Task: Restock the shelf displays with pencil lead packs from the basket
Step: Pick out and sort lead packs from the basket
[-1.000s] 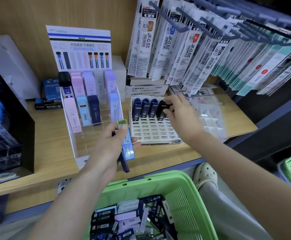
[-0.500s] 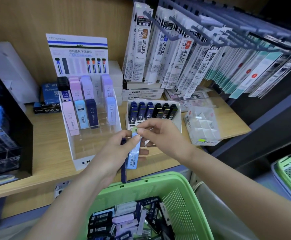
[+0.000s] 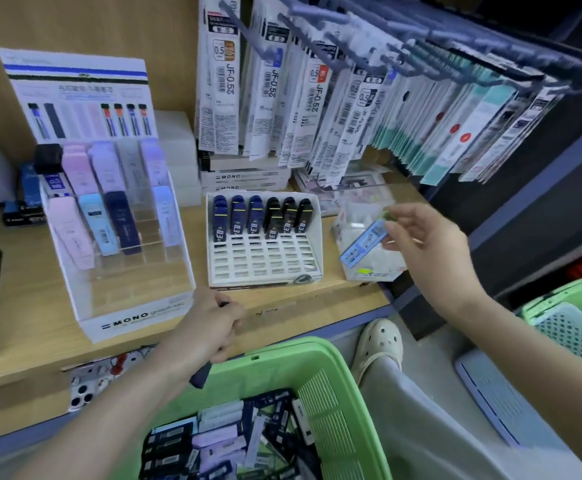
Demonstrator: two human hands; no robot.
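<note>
Pinching a light-blue lead pack near its green-capped end, the right hand holds it tilted over a clear compartment box at the right end of the wooden shelf. The thumb and forefinger are closed on the pack and the other fingers are loosely bent. The left hand is curled round a dark navy lead pack, whose lower end sticks out below the fist, at the shelf's front edge just above the green basket. Inside the basket lies a jumble of loose lead packs, dark, lilac and pale. Between the hands and further back on the shelf sits a white slotted tray, its back rows filled with navy packs and black packs, the front slots bare. Left of it stands a tiered MONO display holding pastel and dark packs. Hanging refill packets crowd the hooks above
</note>
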